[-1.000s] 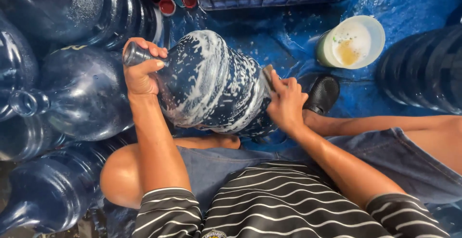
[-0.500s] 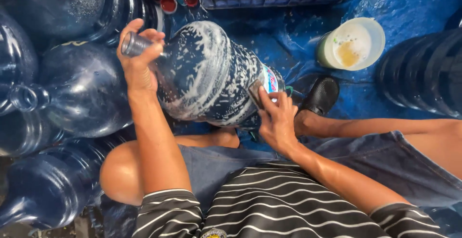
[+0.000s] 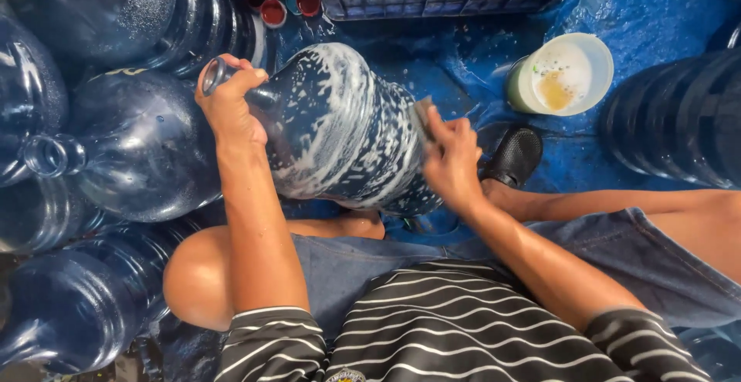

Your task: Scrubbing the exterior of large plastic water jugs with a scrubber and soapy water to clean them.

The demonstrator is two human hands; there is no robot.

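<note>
Left grip [image 3: 228, 104] on soapy jug [image 3: 340, 131]

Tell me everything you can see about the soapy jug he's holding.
The jug is a big, dark blue, see-through plastic water bottle with a ribbed body, streaked all over with white suds. It lies on its side above the person's lap, neck pointing left. The left hand grips its narrow open neck; the right hand presses a small scrub pad against its base end. Similar blue jugs lie close on its left.
</note>
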